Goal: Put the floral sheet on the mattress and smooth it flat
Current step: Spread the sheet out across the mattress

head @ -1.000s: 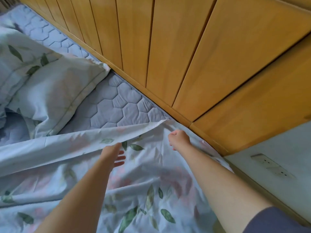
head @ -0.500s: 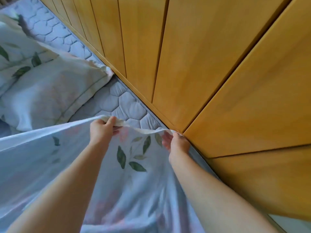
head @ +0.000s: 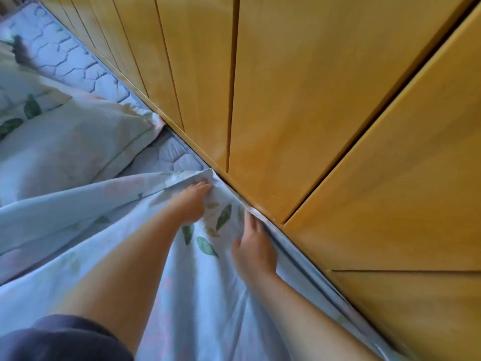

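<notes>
The floral sheet (head: 208, 282), pale blue with green leaves, lies over the near part of the quilted grey mattress (head: 177, 156). Its far edge reaches the wooden wall. My left hand (head: 192, 201) rests on the sheet close to its far corner, fingers stretched toward the wall; it is blurred. My right hand (head: 253, 252) lies on the sheet right beside the wall, with straight fingers pointing along the sheet's edge. Neither hand grips any cloth that I can see.
A wooden panel wall (head: 312, 100) runs diagonally along the bed's right side, tight against the mattress. A floral pillow (head: 78, 144) lies on the mattress to the left, just beyond the sheet's edge. More bare quilted mattress (head: 65, 56) shows at the far left.
Both hands held the sheet's raised edge half a second ago; now the edge is down by the wall and both hands lie on the cloth. The view has moved closer to the wall.
</notes>
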`<action>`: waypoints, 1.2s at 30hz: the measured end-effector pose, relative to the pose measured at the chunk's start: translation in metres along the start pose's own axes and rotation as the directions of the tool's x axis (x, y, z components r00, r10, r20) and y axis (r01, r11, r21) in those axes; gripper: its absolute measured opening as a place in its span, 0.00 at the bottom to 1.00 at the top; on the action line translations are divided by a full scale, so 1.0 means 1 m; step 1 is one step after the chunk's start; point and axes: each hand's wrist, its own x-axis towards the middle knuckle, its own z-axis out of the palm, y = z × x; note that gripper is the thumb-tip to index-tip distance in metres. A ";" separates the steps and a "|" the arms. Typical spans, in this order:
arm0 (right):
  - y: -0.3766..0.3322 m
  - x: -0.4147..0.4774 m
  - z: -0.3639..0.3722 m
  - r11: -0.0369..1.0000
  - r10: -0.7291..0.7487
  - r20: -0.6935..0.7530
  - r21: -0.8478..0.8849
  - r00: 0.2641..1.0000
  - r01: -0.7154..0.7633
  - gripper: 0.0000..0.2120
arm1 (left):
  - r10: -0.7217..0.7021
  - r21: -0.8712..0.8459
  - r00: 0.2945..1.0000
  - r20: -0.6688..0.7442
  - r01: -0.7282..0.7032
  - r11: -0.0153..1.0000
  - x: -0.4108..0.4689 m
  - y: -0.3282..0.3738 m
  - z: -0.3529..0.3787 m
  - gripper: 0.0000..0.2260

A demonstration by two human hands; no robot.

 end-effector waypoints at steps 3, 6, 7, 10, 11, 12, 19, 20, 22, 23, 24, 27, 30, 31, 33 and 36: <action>0.006 -0.003 0.007 0.954 0.016 -0.032 -0.300 0.999 -0.025 0.32 | 0.149 0.254 0.978 -0.148 -0.108 0.961 -0.005 -0.006 0.014 0.25; 0.005 0.004 0.010 0.942 0.088 -0.037 -0.323 0.995 -0.095 0.29 | 0.511 0.443 0.857 -0.065 -0.434 0.785 -0.007 -0.006 0.030 0.24; 0.005 0.008 0.011 0.940 0.103 -0.037 -0.322 0.994 -0.109 0.30 | 0.552 0.481 0.833 -0.024 -0.475 0.737 -0.006 -0.003 0.034 0.25; 0.001 0.015 0.018 0.933 0.109 -0.024 -0.341 0.994 -0.110 0.33 | 0.400 0.582 0.916 0.036 -0.345 0.736 0.003 0.008 0.037 0.30; 0.001 0.015 0.021 0.927 0.101 -0.032 -0.361 0.994 -0.106 0.34 | 0.357 0.609 0.932 0.052 -0.313 0.728 0.006 0.011 0.038 0.32; 0.002 0.016 0.024 0.919 0.102 -0.046 -0.377 0.994 -0.112 0.35 | 0.330 0.630 0.942 0.065 -0.295 0.718 0.009 0.014 0.039 0.33; 0.013 -0.003 0.036 0.863 -0.033 -0.216 -0.499 0.976 -0.082 0.29 | 0.359 0.728 0.925 0.126 -0.333 0.599 0.011 0.024 0.036 0.28; 0.017 -0.006 0.039 0.833 -0.076 -0.204 -0.552 0.976 -0.050 0.32 | 0.370 0.735 0.919 0.136 -0.345 0.584 0.012 0.021 0.037 0.29; 0.023 -0.009 0.044 0.804 -0.095 -0.195 -0.593 0.976 -0.040 0.35 | 0.371 0.728 0.918 0.142 -0.351 0.589 0.012 0.015 0.040 0.31; 0.022 -0.009 0.044 0.812 -0.067 -0.198 -0.580 0.978 -0.062 0.35 | 0.364 0.719 0.920 0.146 -0.352 0.599 0.013 0.014 0.041 0.31; 0.020 -0.008 0.046 0.821 -0.030 -0.192 -0.565 0.981 -0.085 0.33 | 0.352 0.712 0.924 0.152 -0.349 0.609 0.013 0.013 0.043 0.30; 0.008 -0.003 0.038 0.849 0.039 -0.224 -0.507 0.974 -0.151 0.22 | 0.381 0.707 0.915 0.133 -0.357 0.610 0.018 0.012 0.044 0.29; 0.009 0.006 0.031 0.861 0.110 -0.133 -0.481 0.985 -0.162 0.28 | 0.401 0.703 0.908 0.123 -0.365 0.611 0.019 0.013 0.040 0.27; 0.009 0.007 0.029 0.861 0.149 -0.103 -0.475 0.983 -0.180 0.30 | 0.403 0.702 0.908 0.118 -0.363 0.612 0.018 0.013 0.038 0.26; 0.010 0.006 0.025 0.843 0.253 -0.060 -0.476 0.966 -0.250 0.32 | 0.407 0.702 0.907 0.110 -0.361 0.614 0.012 0.012 0.035 0.26; 0.018 0.002 0.017 0.828 0.326 -0.040 -0.470 0.944 -0.306 0.31 | 0.401 0.710 0.912 0.091 -0.342 0.615 0.007 0.010 0.034 0.27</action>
